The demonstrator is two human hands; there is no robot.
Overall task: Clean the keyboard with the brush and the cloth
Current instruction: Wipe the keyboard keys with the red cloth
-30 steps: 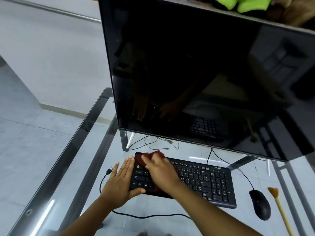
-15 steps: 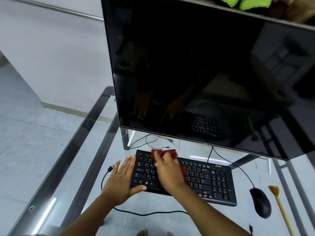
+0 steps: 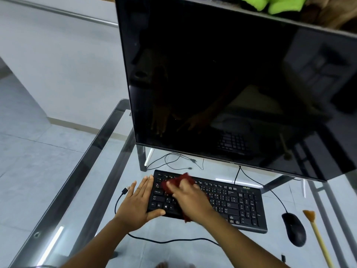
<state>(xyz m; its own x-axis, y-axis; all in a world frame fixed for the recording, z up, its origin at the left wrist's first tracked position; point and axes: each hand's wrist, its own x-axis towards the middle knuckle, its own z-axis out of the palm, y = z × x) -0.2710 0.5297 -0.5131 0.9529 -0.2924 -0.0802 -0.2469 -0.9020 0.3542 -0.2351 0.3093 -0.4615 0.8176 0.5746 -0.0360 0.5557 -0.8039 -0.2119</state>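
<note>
Flat black plastic keyboard is set near-centre on the glass tabletop. Crumpled dark red cloth is pressed onto its left keys by the right hand, fingers fairly straight, blurred. Left hand is laid flat against the keyboard's left end, fingers straight, nothing gripped. Thin pale-handled brush with a fanned tan head is lying at the right, beside a rounded black mouse.

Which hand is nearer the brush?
Right. The right hand presses the cloth on the left half of the keyboard; the left hand rests at its left end, farther from the brush.
</note>
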